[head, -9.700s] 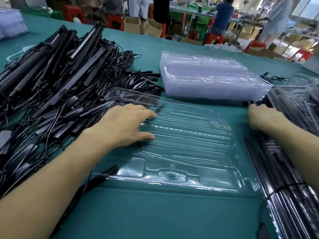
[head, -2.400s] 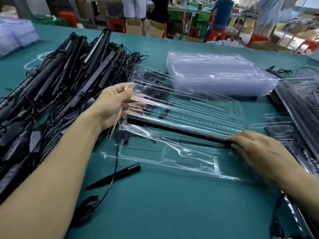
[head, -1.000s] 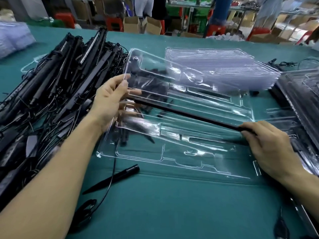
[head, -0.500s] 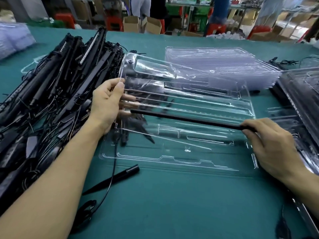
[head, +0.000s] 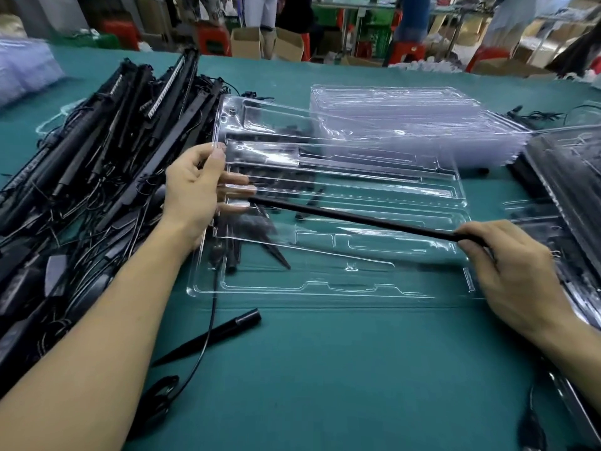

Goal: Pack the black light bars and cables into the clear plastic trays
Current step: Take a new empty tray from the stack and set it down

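A clear plastic tray [head: 341,284] lies open on the green table in front of me. Its hinged lid [head: 341,151] stands raised, and my left hand [head: 198,193] grips the lid's left edge. A long black light bar [head: 357,219] slants across above the tray. My right hand [head: 507,265] pinches its right end; its left end reaches the fingers of my left hand. The bar's cable [head: 211,323] hangs down to a coiled bundle [head: 159,395] near the table's front. A black ground spike [head: 211,335] lies on the table below the tray.
A big heap of black light bars and cables [head: 84,177] fills the left side. A stack of empty clear trays [head: 413,125] sits behind. Filled trays [head: 569,196] are piled at the right. People and cardboard boxes stand beyond the far edge.
The lid has tilted a little further back toward the stack. The bar stays held across the tray, its right end slightly lower.
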The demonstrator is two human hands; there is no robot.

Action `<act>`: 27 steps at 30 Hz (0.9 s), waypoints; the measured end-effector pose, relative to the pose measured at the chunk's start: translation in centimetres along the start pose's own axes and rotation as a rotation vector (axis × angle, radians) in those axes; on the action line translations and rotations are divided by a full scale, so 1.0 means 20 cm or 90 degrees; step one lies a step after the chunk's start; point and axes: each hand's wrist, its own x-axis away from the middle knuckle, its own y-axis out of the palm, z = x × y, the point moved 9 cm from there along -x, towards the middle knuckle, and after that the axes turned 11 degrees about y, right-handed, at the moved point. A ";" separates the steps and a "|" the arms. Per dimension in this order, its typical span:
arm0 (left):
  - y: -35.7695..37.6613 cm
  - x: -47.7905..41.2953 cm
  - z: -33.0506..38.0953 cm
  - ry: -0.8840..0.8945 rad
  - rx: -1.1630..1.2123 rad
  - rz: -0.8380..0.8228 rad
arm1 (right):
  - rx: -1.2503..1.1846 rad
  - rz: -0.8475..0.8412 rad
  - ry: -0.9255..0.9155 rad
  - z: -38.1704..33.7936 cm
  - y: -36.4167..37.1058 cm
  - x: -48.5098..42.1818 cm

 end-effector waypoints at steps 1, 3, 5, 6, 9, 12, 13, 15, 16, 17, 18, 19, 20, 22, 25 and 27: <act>0.00 0.00 0.00 -0.001 0.001 0.000 | -0.001 0.001 0.000 0.00 0.00 0.00; 0.00 0.00 0.00 -0.002 0.004 -0.001 | -0.003 0.005 0.000 0.00 0.00 0.00; 0.00 0.00 0.01 -0.001 0.004 -0.001 | -0.002 0.007 -0.002 -0.01 -0.01 0.00; 0.00 0.01 0.01 -0.001 0.002 -0.001 | -0.002 0.005 -0.003 -0.01 0.00 0.00; 0.01 0.02 0.01 -0.011 -0.009 -0.001 | -0.007 -0.010 -0.006 0.00 0.01 0.00; 0.01 0.02 0.00 -0.023 -0.021 0.003 | -0.015 -0.019 -0.003 0.00 0.01 0.00; 0.01 0.03 0.01 -0.024 -0.024 0.005 | -0.016 -0.018 0.000 0.01 0.01 0.00; 0.01 0.02 0.01 -0.024 -0.034 0.010 | -0.011 -0.015 0.004 0.01 0.02 0.00; 0.01 0.03 0.01 -0.027 -0.038 0.013 | -0.008 -0.014 0.004 0.01 0.02 0.00; 0.01 0.03 0.01 -0.031 -0.040 0.015 | -0.007 -0.014 0.003 0.01 0.02 0.00; 0.01 0.03 0.01 -0.036 -0.042 0.016 | -0.008 -0.015 0.002 0.01 0.02 0.00; 0.01 0.03 0.01 -0.041 -0.043 0.016 | -0.009 -0.016 0.002 0.01 0.02 0.00; 0.01 0.03 0.00 -0.046 -0.044 0.016 | -0.010 -0.016 0.003 0.02 0.02 0.00; 0.00 0.03 0.00 -0.056 -0.045 0.016 | -0.008 -0.019 0.005 0.02 0.03 0.00; 0.00 0.04 0.00 -0.066 -0.042 0.023 | -0.006 -0.016 0.006 0.02 0.03 0.00; 0.00 0.03 0.00 -0.059 -0.032 0.024 | -0.009 0.002 0.019 0.03 0.01 -0.01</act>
